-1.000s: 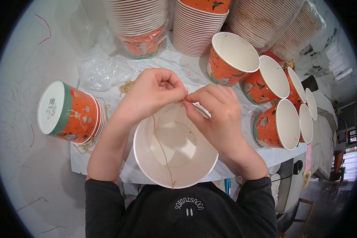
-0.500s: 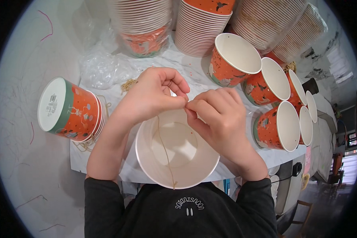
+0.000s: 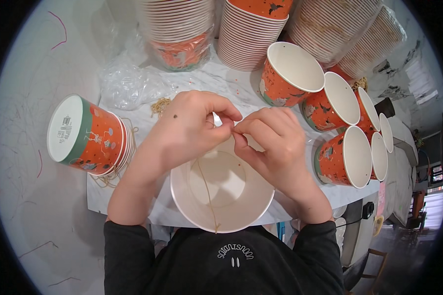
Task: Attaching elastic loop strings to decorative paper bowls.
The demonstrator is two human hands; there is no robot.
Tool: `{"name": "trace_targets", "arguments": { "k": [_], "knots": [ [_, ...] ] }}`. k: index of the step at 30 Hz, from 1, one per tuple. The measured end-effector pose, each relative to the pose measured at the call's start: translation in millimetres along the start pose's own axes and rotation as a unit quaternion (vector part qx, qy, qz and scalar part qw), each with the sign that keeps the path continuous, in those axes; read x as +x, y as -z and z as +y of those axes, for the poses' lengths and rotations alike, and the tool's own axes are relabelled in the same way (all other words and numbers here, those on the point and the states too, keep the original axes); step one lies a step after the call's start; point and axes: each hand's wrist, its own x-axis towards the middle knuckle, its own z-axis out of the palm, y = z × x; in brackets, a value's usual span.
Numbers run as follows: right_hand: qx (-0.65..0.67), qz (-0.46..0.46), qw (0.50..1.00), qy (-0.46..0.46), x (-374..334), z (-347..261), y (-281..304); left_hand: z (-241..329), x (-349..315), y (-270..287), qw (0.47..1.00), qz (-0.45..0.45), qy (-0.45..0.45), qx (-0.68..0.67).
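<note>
Close in front of me a white-lined paper bucket (image 3: 183,199) stands with its mouth tilted up toward me. A thin tan string (image 3: 206,188) is knotted at its near rim and runs across the inside to below my left hand (image 3: 189,120). That hand is closed at the bucket's far rim, thumb and forefinger pinched together. My right hand (image 3: 274,140) meets it fingertip to fingertip, also pinching. The string appears to end between the fingers, though they cover the part they hold. A small dark hole (image 3: 239,164) shows in the bucket's inside.
Orange paper buckets (image 3: 342,155) stand on the right. An upside-down bucket stack (image 3: 101,137) with strings lies on the left. Tall nested stacks (image 3: 246,44) line the back. Crumpled clear plastic (image 3: 128,86) and a tan string bundle (image 3: 160,105) lie on the marble-patterned table (image 3: 177,216).
My left hand has turned slightly and come a little nearer to me, showing more of its back. The bucket has shifted slightly right. Both hands keep their pinch.
</note>
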Motion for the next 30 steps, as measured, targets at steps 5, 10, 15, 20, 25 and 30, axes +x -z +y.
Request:
{"name": "trace_targets", "arguments": {
  "k": [5,10,15,20,25,30],
  "knots": [
    [0.011,-0.023,1.0,-0.011,-0.3,-0.5,0.4,11.5,2.4,14.7,0.989,-0.101,0.109,0.0],
    [0.011,-0.038,0.999,-0.004,-0.5,-2.3,-2.6,-0.8,-3.7,1.4,0.996,-0.031,0.02,0.085],
    [0.023,-0.02,0.999,-0.018,-0.8,1.9,-2.5,-0.9,-5.5,-2.7,0.986,0.033,-0.1,0.127],
    [0.071,-0.013,0.994,-0.082,0.3,6.7,-3.6,-3.2,1.0,-1.4,0.984,0.028,-0.146,0.097],
    [0.206,-0.011,0.962,-0.18,-0.3,17.8,-9.0,-1.7,7.5,-4.4,0.996,0.02,-0.084,0.026],
    [0.274,-0.015,0.933,-0.234,-2.4,28.1,-12.6,-12.9,13.8,-4.6,0.997,-0.008,-0.074,-0.032]
  ]
}}
